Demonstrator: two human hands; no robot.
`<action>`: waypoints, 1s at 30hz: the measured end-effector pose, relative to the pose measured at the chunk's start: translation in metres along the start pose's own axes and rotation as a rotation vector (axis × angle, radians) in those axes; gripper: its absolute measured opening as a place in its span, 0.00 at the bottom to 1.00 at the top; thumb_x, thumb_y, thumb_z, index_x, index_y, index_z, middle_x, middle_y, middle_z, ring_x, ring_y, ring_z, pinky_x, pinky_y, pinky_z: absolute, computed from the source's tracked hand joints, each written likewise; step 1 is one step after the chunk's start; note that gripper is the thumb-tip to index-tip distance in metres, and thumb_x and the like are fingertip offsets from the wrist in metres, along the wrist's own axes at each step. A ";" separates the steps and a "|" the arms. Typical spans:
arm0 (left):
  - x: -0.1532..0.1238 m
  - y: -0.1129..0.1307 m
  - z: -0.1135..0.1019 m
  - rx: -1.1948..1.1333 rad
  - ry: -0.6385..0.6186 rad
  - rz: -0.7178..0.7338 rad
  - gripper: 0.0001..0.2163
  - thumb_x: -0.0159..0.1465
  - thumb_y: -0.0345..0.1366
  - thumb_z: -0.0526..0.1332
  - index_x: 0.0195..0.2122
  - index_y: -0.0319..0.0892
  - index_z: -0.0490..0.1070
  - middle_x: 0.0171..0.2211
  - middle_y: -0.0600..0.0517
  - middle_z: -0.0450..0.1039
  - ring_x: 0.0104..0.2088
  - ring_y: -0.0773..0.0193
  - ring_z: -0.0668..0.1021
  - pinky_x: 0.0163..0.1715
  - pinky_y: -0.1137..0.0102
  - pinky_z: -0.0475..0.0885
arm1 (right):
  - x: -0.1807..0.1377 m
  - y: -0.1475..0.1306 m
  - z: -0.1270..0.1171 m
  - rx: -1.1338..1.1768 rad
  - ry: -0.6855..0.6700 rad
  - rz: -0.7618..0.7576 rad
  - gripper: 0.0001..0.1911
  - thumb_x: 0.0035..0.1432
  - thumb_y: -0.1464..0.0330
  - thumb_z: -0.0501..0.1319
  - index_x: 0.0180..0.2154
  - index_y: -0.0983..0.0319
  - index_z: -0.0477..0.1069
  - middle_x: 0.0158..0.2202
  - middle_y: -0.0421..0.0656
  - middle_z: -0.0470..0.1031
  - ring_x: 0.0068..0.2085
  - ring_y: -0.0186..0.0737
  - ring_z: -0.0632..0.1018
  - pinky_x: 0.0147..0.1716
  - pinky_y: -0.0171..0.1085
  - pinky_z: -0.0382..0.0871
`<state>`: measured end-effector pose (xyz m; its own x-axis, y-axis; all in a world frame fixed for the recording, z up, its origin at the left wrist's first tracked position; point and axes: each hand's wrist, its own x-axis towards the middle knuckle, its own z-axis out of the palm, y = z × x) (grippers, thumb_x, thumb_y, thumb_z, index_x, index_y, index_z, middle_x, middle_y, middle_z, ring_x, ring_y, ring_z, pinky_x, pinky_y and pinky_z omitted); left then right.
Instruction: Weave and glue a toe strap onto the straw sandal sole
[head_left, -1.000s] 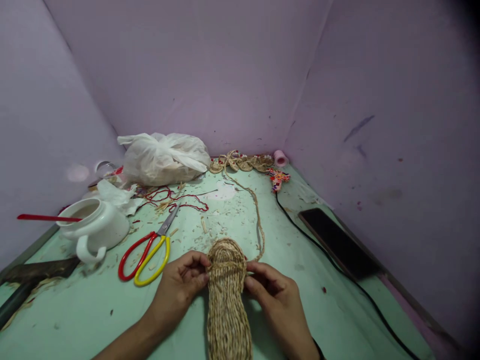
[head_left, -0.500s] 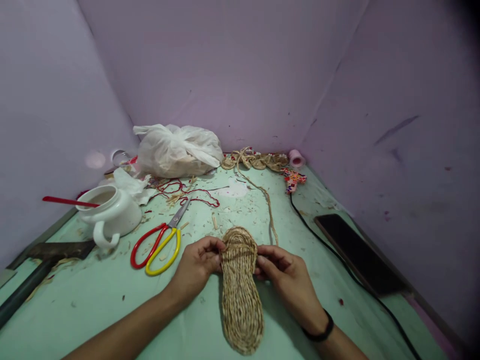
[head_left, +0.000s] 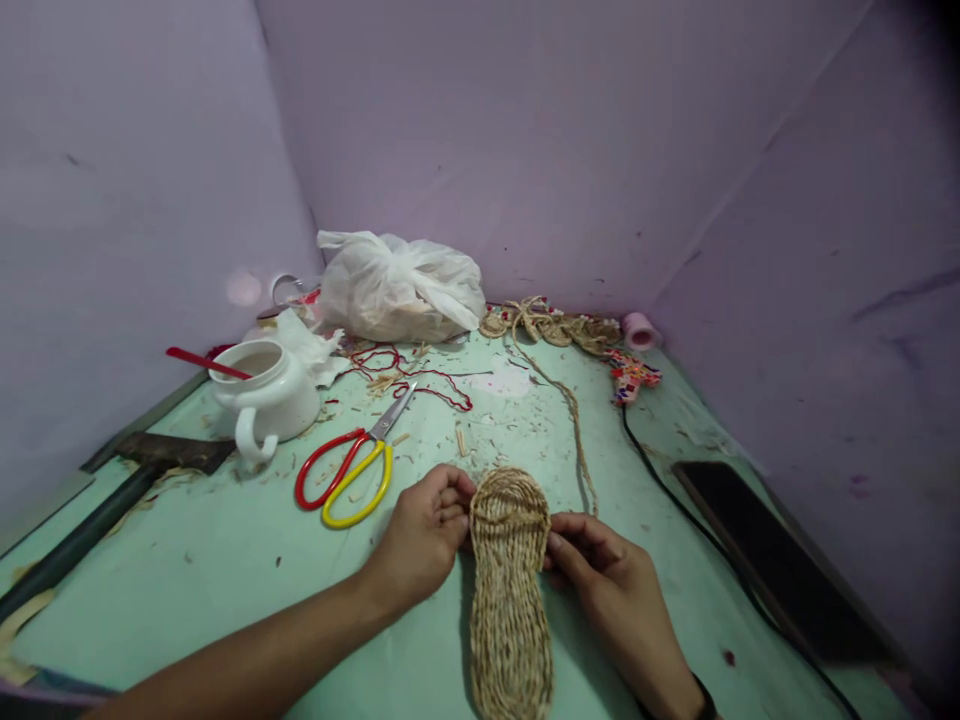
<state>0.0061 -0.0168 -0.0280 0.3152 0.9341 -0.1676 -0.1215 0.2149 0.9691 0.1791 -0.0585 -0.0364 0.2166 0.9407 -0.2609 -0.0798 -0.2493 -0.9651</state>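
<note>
A woven straw slipper sole stands tilted up off the green tabletop, with a cord band across its upper end. My left hand pinches the sole's upper left edge, its fingers curled. On the opposite edge, my right hand grips the sole between thumb and forefinger; some fingertips are hidden behind it. A length of twisted straw cord runs from the back of the table down to beside my right hand. Scissors with one red and one yellow handle lie left of my left hand.
A white pot holding a red stick stands at left, near a hammer. Behind are a tied plastic bag, red yarn and small straw pieces. A black phone and a glue gun's patterned body with black cable lie right.
The camera view has turned left, so everything sits further right in the picture. Both hands still hold the sole, and the band across it looks lower from its top edge.
</note>
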 end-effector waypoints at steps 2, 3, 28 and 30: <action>0.000 0.001 0.001 0.000 0.012 0.003 0.08 0.51 0.22 0.55 0.30 0.40 0.60 0.25 0.56 0.69 0.27 0.70 0.72 0.26 0.76 0.65 | 0.000 0.000 0.001 -0.008 0.015 0.010 0.13 0.39 0.62 0.68 0.26 0.64 0.73 0.20 0.39 0.73 0.21 0.31 0.71 0.19 0.28 0.64; -0.001 0.001 0.001 -0.006 0.012 0.001 0.08 0.52 0.22 0.54 0.31 0.40 0.60 0.26 0.55 0.70 0.27 0.70 0.72 0.26 0.76 0.66 | -0.001 0.000 0.001 -0.012 0.021 0.013 0.13 0.38 0.62 0.68 0.25 0.64 0.73 0.20 0.39 0.73 0.21 0.31 0.71 0.20 0.28 0.64; -0.008 0.000 -0.009 -0.064 -0.057 -0.010 0.06 0.52 0.28 0.58 0.30 0.42 0.61 0.24 0.57 0.65 0.25 0.71 0.67 0.25 0.77 0.62 | -0.016 -0.006 0.006 0.265 -0.071 -0.023 0.16 0.35 0.65 0.71 0.28 0.64 0.71 0.20 0.37 0.72 0.20 0.29 0.72 0.21 0.30 0.67; -0.008 0.000 -0.010 -0.066 -0.117 -0.012 0.08 0.52 0.28 0.58 0.33 0.42 0.62 0.28 0.56 0.66 0.29 0.69 0.69 0.28 0.75 0.64 | -0.015 -0.006 0.007 0.286 -0.068 -0.019 0.16 0.35 0.66 0.72 0.28 0.65 0.71 0.20 0.37 0.72 0.20 0.29 0.72 0.21 0.30 0.67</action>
<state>-0.0063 -0.0215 -0.0289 0.4241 0.8925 -0.1534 -0.1772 0.2479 0.9524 0.1697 -0.0692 -0.0267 0.1557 0.9602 -0.2319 -0.3496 -0.1661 -0.9221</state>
